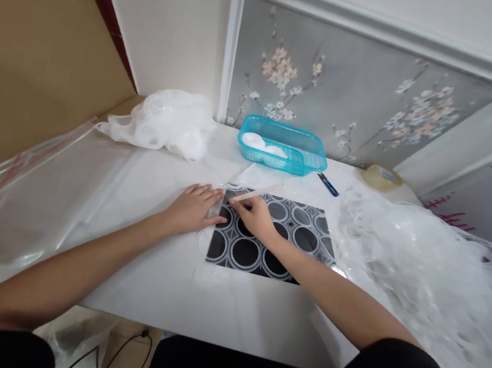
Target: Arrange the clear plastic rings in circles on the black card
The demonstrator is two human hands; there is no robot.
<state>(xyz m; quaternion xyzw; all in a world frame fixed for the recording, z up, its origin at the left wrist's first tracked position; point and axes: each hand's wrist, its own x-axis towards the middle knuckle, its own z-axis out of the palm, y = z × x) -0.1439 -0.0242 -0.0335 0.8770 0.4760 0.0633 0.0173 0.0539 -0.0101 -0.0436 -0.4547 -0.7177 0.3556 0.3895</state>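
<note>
My left hand [197,206] lies flat with fingers spread on a thin clear film [215,210] at the left edge of a black sheet with white rings [272,239]. My right hand [256,214] is closed round a pale flat stick [257,193], its tip touching the sheet's upper left corner beside my left fingertips. Both forearms reach in from black sleeves at the bottom of the view.
A turquoise basket [301,156] with white round pieces stands at the back. A crumpled white bag [169,120] lies back left, a heap of clear plastic [423,259] right, a tape roll [383,176] and a blue pen [329,185] behind. Clear sheeting [36,185] covers the left.
</note>
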